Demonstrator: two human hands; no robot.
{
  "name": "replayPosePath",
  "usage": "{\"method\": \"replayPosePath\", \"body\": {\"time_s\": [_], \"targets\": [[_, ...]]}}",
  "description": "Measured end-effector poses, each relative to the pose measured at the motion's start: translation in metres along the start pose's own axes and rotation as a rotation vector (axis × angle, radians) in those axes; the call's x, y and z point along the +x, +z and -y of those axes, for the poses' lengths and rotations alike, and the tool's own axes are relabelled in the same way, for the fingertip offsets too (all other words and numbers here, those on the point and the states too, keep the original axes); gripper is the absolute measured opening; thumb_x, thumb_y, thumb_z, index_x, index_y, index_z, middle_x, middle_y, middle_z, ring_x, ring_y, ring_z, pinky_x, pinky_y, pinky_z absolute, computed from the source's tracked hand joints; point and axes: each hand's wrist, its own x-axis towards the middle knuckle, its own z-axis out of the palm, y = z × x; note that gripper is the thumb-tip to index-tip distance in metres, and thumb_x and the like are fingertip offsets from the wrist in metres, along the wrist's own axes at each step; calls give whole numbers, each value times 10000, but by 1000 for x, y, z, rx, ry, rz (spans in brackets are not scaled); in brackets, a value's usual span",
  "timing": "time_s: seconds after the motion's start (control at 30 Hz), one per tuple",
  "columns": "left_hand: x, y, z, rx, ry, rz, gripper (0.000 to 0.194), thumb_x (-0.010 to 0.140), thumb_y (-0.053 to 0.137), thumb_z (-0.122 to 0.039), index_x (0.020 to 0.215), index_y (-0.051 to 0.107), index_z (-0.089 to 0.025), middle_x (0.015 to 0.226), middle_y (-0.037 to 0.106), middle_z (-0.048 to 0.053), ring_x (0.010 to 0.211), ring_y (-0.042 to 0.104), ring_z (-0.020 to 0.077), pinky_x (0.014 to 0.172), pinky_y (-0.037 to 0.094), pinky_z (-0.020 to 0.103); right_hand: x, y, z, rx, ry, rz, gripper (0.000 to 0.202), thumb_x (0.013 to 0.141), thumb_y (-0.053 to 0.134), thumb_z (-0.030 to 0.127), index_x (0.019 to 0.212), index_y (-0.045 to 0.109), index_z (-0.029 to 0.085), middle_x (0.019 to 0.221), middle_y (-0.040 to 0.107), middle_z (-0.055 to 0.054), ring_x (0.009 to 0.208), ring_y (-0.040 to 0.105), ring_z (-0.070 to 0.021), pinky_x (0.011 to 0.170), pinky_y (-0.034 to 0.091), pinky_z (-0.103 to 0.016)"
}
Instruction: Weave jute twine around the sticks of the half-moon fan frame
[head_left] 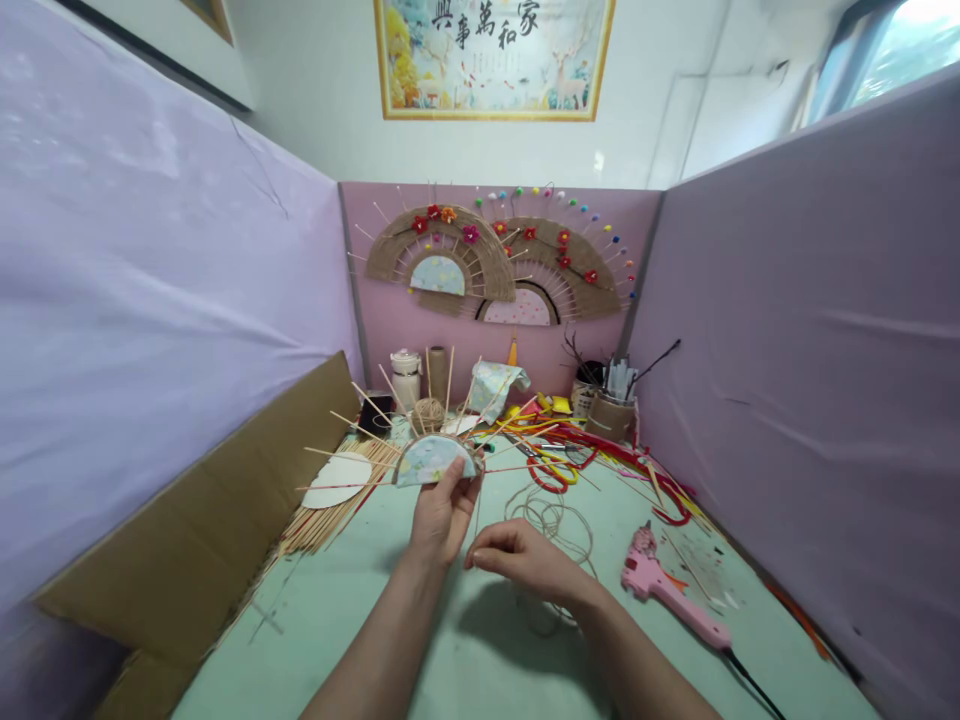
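My left hand (444, 515) grips a small fan frame (427, 462) by its lower right part, thumb on the front. Its half-round centre wears pale blue floral cloth, and thin wooden sticks spread from the curved edge like rays. Below and to the right, my right hand (517, 552) has its thumb and fingers pinched together. A thin strand of twine hangs from the fan frame toward those fingertips. Loose loops of the same twine (555, 518) lie on the table behind and under the right hand.
A pink glue gun (671, 588) lies at right, its cord running frontward. Bamboo sticks (319, 525) and white card (339, 480) lie left beside a cardboard sheet (217, 530). Behind are a twine ball (428, 415), red-handled scissors (547, 475) and a pot (611, 415). Finished fans (390, 245) hang behind.
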Motion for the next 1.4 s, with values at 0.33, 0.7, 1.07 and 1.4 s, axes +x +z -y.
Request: {"method": "replayPosePath", "body": {"time_s": [0.33,0.7,1.07,1.4], "targets": [[6,-20,0,-106,-333,-123,92,824,541,-75,816,620,-123,743,695,55,653,648,119,628,532,244,11,-16,-38,-420,109,-414,208,766,513,266,653,660,171,584,594,-3,562,488,-126,546,315,-231],[2,-28,0,67,-543,-60,92,811,573,-134,897,595,-111,726,677,50,586,616,123,599,526,261,15,-29,-32,-207,-30,-824,296,778,513,426,696,622,162,595,565,-12,568,461,-148,535,339,-246],[1,-30,-2,129,-560,-10,119,810,548,-91,925,574,-76,799,681,117,681,654,167,688,555,310,9,-30,-21,-129,-94,-877,312,774,543,465,723,622,168,633,571,-14,586,466,-153,560,365,-262],[11,-33,-14,106,-431,-117,84,801,541,-35,858,581,-82,741,668,87,675,651,144,689,569,280,6,-44,-21,-15,27,-726,355,687,634,506,666,613,153,547,471,11,502,360,-110,472,276,-247]]}}
